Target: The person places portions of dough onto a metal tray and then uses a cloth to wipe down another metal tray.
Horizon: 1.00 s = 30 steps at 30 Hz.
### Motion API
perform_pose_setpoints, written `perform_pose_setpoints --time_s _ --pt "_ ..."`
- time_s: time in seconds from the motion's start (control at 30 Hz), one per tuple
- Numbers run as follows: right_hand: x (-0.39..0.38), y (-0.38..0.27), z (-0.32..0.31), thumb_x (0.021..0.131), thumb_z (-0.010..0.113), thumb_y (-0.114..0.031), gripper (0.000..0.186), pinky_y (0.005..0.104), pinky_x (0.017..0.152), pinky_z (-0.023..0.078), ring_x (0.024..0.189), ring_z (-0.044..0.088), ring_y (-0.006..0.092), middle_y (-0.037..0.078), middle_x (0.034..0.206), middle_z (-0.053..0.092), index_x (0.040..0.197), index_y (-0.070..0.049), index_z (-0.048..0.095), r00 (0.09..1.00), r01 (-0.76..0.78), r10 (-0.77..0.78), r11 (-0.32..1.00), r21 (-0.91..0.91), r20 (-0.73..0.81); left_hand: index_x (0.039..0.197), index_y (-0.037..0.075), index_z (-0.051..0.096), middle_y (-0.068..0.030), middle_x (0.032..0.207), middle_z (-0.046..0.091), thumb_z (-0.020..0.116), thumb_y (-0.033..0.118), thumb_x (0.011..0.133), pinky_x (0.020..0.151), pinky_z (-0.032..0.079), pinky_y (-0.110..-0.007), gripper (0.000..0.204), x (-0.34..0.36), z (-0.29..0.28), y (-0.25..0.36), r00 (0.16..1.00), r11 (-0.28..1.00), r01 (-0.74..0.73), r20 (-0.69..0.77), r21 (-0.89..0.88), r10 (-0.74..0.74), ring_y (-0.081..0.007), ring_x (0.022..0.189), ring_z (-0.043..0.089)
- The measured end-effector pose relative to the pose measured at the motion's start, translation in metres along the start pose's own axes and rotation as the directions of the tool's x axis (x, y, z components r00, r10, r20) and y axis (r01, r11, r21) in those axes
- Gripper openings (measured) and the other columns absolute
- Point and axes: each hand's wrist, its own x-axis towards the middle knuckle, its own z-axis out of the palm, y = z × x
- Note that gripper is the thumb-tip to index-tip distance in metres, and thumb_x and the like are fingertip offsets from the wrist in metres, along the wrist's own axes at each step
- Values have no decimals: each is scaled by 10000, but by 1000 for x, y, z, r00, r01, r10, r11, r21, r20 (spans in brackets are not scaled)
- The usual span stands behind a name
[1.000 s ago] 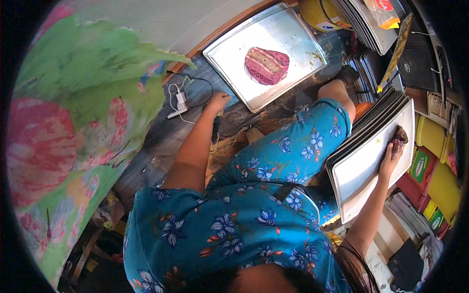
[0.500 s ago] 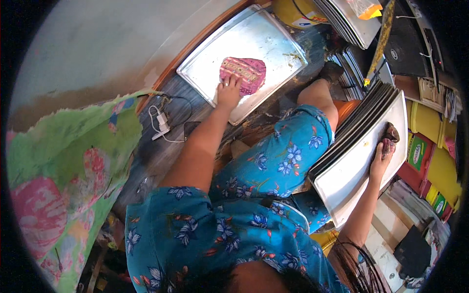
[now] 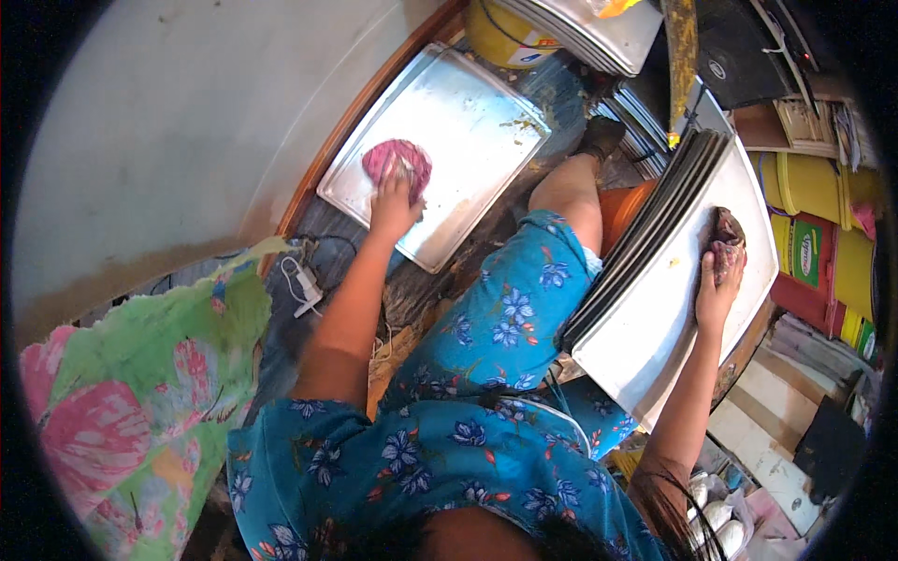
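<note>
A metal tray (image 3: 468, 154) lies flat on the floor by the wall. On its left part sits a bunched pink cloth (image 3: 398, 161), with the fingers of my left hand (image 3: 397, 201) closed on its near edge. At my right, a stack of trays (image 3: 645, 234) leans on edge, and the white face of its outermost tray (image 3: 645, 337) is turned toward me. My right hand (image 3: 718, 285) grips a crumpled dark reddish cloth (image 3: 728, 234) against the upper right of that face. Part of this cloth is hidden under my fingers.
A yellow bucket (image 3: 500, 35) and another tray stack (image 3: 599, 33) stand at the back. My leg (image 3: 524, 290) lies between the two work spots. A white plug (image 3: 304, 285) with cords is on the floor at left, near a green floral cloth (image 3: 159, 374). Yellow containers (image 3: 814, 187) line the right.
My left hand has shifted the pink cloth toward the wall side of the floor tray, and the cloth is more bunched. My right hand stays on its cloth. The whole view has shifted.
</note>
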Motion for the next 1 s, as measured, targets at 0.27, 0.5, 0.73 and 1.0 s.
perform_pose_setpoints --time_s 0.27,0.5,0.73,1.0 --pt "1 -12 -5 854 597 -392 679 435 1131 154 1373 257 301 123 1476 315 1415 -101 348 1000 8 -7 995 -97 12 1235 91 554 -138 1503 243 633 468 783 1027 307 -541 594 -28 31 -5 931 989 93 342 112 -126 -353 1384 203" --pt "-4 -25 -11 854 571 -437 677 461 1134 95 1395 216 284 122 1493 279 1428 -159 342 997 -67 69 996 -57 27 1037 56 650 -171 1016 656 629 458 771 814 485 -456 483 11 14 -1 881 987 -3 467 163 -75 -358 982 617" --pt "2 -36 -14 844 585 -423 675 455 1135 91 1394 218 273 104 1491 291 1422 -162 356 996 -87 89 994 -61 28 1094 -28 617 -261 1060 623 632 347 751 861 478 -419 508 49 43 -56 945 988 -153 298 39 134 -378 1008 610" --pt "-4 -20 -9 826 586 -474 690 463 1123 129 1384 246 270 117 1485 302 1405 -156 386 996 -93 94 985 -143 -6 1231 -39 537 -205 1215 578 611 293 848 934 430 -371 512 39 -13 8 871 837 365 467 -409 -152 -300 1113 561"
